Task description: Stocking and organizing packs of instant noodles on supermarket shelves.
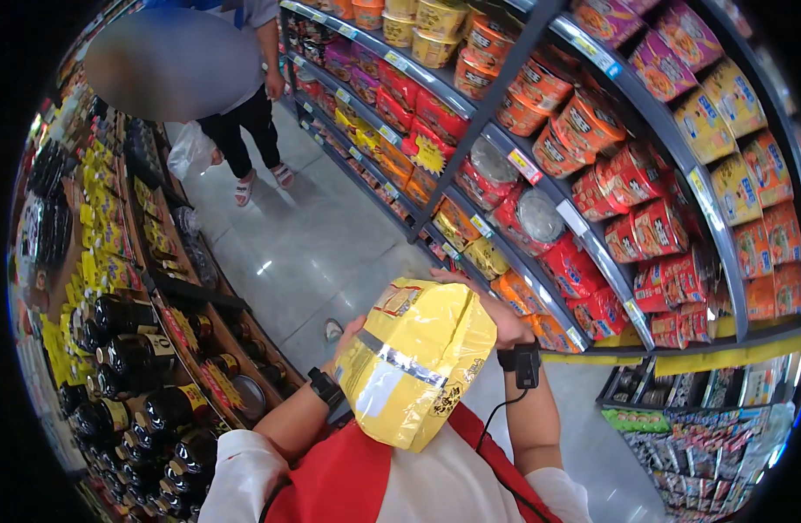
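Observation:
A large yellow plastic-wrapped package (415, 362) with a silvery band and a pale label is held up in front of my chest, tilted. My left hand (346, 338) grips its left side, with most of the fingers hidden behind it. My right hand (505, 318) holds its upper right, also partly covered by the package. Dark devices are strapped to both wrists, with a cable running from the right one.
Shelves of noodle tubs and packets (562, 139) line the right. Shelves of dark bottles and yellow packets (126, 353) run along the left. A person (244, 131) stands up the tiled aisle (287, 240) near a white plastic bag (191, 152). A snack rack (697, 444) is at lower right.

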Available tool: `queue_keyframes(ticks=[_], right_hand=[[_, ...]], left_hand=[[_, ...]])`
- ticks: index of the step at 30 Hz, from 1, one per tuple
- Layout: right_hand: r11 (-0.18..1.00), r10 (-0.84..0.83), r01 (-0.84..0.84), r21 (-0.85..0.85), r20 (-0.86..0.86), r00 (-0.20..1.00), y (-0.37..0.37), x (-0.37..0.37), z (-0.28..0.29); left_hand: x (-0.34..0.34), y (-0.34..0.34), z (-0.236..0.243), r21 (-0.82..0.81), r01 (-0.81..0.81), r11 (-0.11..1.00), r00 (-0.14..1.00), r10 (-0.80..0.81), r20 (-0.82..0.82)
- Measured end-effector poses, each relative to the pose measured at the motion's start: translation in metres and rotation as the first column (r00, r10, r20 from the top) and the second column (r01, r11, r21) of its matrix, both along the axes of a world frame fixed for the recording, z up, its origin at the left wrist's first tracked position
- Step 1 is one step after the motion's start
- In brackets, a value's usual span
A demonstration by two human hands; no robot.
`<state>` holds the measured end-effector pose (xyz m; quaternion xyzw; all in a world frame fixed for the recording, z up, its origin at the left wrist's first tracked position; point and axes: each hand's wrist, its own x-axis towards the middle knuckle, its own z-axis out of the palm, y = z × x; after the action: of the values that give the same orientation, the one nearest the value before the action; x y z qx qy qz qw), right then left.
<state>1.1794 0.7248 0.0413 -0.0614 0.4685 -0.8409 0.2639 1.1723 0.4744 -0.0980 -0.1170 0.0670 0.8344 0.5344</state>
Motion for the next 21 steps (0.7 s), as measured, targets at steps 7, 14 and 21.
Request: queue_keyframes(ticks=[7,14,21], right_hand=[[0.907,-0.42,0.4,0.132,0.226,0.879,0.024,0.001,-0.041],[0.598,-0.07,0.381,0.705,-0.428,0.901,-0.035,-0.08,0.063],[-0.145,0.737,0.454,0.879,-0.21,0.642,-0.129,-0.11,0.064]], left_hand=[[-0.013,-0.013,0.018,-0.002,-0.059,0.998,0.996,0.059,-0.068],[-0.045,-0.012,0.036,-0.077,-0.008,0.997,0.991,-0.002,-0.134],[-0.086,-0.017,0.037,-0.03,-0.043,0.999,0.989,0.038,-0.146]])
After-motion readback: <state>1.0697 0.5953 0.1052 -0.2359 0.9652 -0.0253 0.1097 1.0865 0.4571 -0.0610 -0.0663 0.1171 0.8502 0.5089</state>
